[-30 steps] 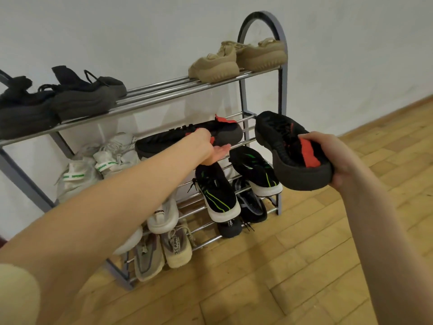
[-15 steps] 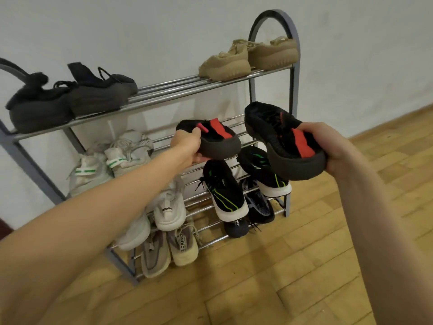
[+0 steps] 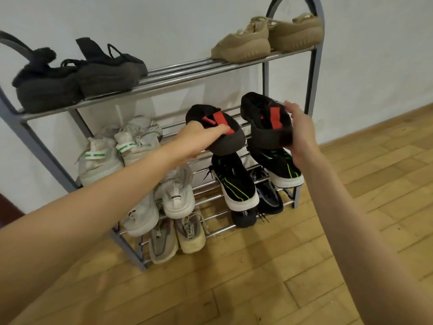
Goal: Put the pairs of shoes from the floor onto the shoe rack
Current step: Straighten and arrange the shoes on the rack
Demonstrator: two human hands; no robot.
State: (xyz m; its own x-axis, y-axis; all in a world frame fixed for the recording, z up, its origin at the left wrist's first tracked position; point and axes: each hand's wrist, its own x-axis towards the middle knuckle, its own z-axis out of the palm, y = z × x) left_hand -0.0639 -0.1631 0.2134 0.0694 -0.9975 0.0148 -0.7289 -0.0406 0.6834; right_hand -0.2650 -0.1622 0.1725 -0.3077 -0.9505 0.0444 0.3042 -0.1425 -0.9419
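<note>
Two black shoes with red heel tabs are at the second shelf of the grey metal shoe rack (image 3: 187, 73), toes pointing toward the wall. My left hand (image 3: 199, 139) grips the left black shoe (image 3: 227, 144) at its heel, fingers at the opening. My right hand (image 3: 301, 134) holds the right black shoe (image 3: 262, 127) by its heel, just right of the first one. Whether the soles rest fully on the shelf bars is hidden.
A dark pair (image 3: 77, 78) and a tan pair (image 3: 257, 43) sit on the top shelf. White-green shoes (image 3: 117, 151), black-green sneakers (image 3: 236, 184), white shoes (image 3: 178, 195) and beige shoes (image 3: 189, 233) fill lower shelves. A wooden floor (image 3: 257, 277) spreads in front.
My left hand has turned its shoe from sideways to toe-in on the second shelf. My right hand has brought the other shoe in toward the rack, beside the first.
</note>
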